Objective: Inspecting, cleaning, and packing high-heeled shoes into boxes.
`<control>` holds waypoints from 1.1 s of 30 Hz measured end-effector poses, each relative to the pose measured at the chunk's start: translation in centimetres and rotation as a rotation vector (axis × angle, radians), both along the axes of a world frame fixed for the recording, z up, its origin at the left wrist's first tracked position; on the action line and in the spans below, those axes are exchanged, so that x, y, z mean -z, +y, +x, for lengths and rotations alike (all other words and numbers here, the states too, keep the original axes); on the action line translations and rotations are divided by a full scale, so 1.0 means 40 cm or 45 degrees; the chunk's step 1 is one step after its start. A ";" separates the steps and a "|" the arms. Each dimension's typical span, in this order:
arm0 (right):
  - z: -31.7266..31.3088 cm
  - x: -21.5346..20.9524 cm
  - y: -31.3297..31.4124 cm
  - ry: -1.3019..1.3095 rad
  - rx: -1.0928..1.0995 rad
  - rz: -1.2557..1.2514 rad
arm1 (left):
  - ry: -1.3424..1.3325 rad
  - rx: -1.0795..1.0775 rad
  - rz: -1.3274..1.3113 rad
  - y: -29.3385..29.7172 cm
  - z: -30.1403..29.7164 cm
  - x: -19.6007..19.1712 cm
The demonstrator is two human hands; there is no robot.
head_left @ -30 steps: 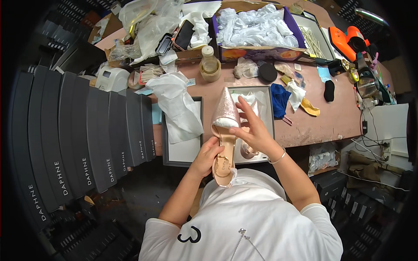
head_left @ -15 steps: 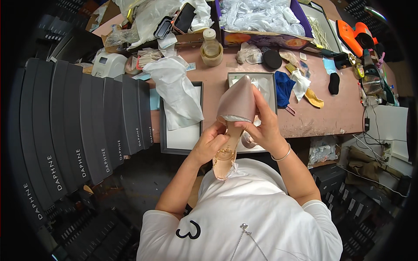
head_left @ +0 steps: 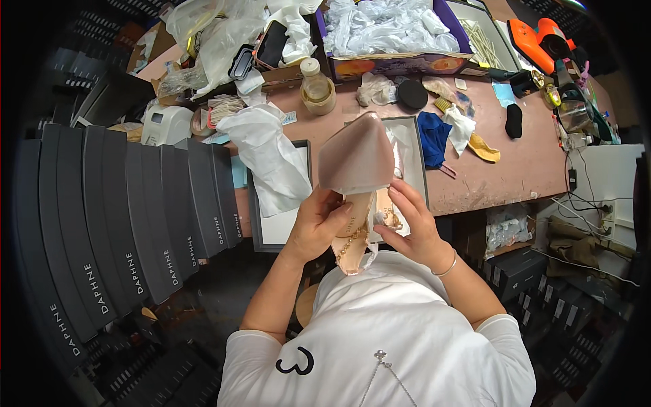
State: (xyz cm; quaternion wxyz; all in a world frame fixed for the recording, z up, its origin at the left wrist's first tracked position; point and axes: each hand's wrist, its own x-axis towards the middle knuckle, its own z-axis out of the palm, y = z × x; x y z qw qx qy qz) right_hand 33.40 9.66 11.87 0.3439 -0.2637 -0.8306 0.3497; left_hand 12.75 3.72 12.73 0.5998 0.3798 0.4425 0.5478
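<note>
A pale pink pointed shoe (head_left: 356, 176) is held toe-up above the bench (head_left: 515, 176), close to the person's chest. The left hand (head_left: 319, 227) wraps its sole in a closed grip; the right hand (head_left: 410, 227) pinches the beaded strap (head_left: 388, 218). An open shoebox (head_left: 278, 227) lies below.

You are holding a pink pointed shoe (head_left: 355, 166) up in the air, close to your chest and above the open shoe box (head_left: 413, 146). Its smooth, shiny pointed toe aims away from you, and its tan inside faces up. A little gold chain strap (head_left: 347, 244) hangs near the heel end, right by your body.
</note>
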 end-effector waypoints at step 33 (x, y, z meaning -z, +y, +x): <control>0.065 0.071 -0.028 -0.035 0.043 -0.084 | -0.377 0.671 -0.354 0.134 0.033 0.001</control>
